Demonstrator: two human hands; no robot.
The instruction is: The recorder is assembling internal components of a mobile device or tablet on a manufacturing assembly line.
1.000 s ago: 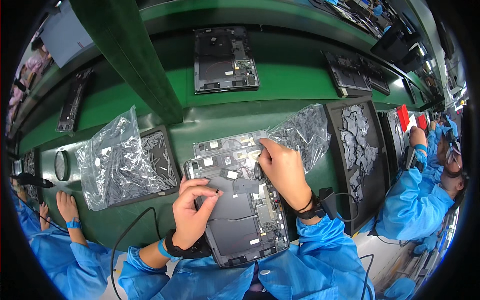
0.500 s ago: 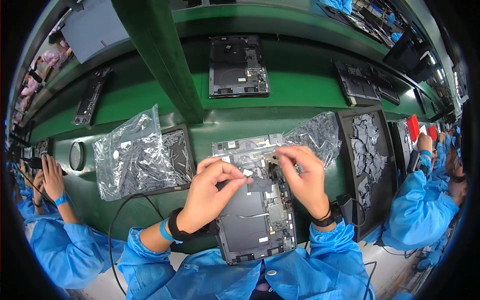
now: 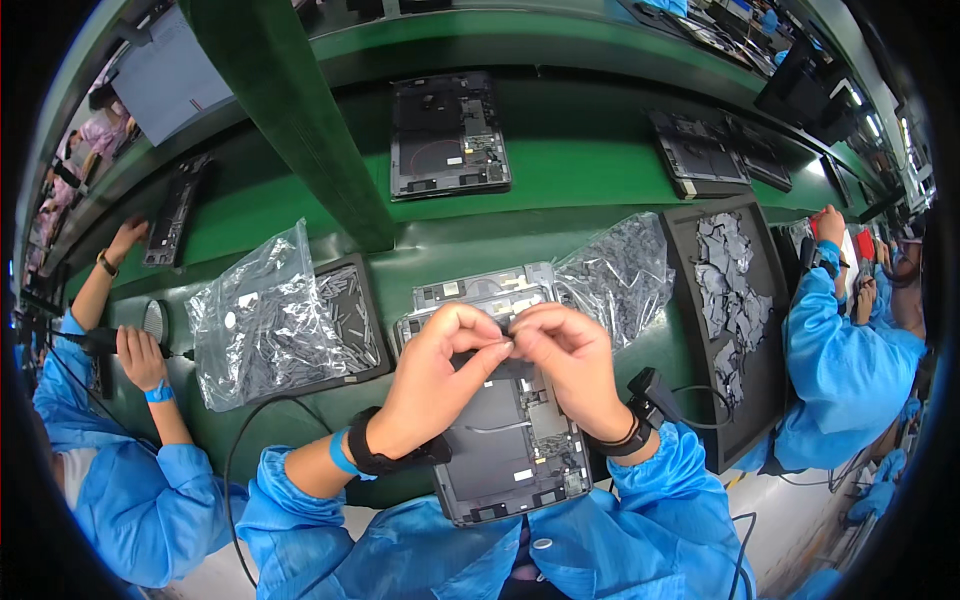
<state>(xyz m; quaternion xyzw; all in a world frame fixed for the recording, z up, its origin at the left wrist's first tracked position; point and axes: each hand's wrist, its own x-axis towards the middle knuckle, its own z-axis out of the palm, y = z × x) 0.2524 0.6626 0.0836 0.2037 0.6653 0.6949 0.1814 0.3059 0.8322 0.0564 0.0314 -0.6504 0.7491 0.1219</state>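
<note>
Fingers (image 3: 462,322) of the left hand (image 3: 418,388) and right hand (image 3: 582,378) meet above an opened dark device (image 3: 490,462).

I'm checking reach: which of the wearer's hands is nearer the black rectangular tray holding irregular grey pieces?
Right. The right hand is left of the tray; the left hand is farther left, beyond the right hand.

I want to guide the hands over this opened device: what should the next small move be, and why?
Probably draw the right hand back slightly, holding the left hand steady: their fingertips meet above the opened device, covering part of its upper half, and whatever sits between them is too small to make out.
</note>
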